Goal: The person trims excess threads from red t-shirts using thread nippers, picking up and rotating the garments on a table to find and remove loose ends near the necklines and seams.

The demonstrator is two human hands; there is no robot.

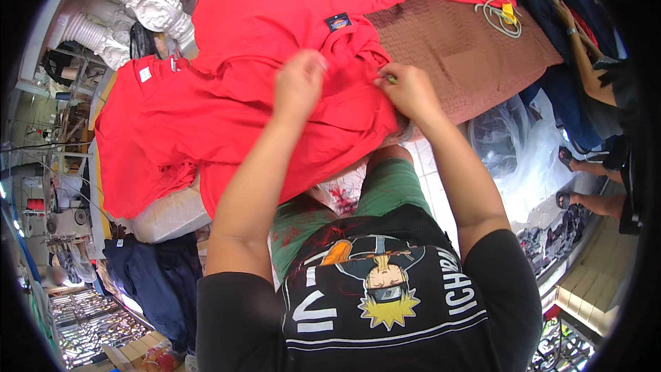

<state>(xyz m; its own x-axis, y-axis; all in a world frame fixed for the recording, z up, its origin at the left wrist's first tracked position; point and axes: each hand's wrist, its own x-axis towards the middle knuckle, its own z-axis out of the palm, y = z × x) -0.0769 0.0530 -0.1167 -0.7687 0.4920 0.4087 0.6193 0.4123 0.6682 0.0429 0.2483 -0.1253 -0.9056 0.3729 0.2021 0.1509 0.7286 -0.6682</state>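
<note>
Red fabric garments spread on a brown tabletop.
Above the garments, a small greenish object is pinched by the right hand; the blurred left hand's grip cannot be told.

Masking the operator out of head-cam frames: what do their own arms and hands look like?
Left hand, slightly blurred, and right hand: both ungloved. Forearms bare, no watch or bracelet visible. Short black sleeves end above the elbows, part of a black T-shirt with a cartoon print, white lettering and white stripes.
</note>
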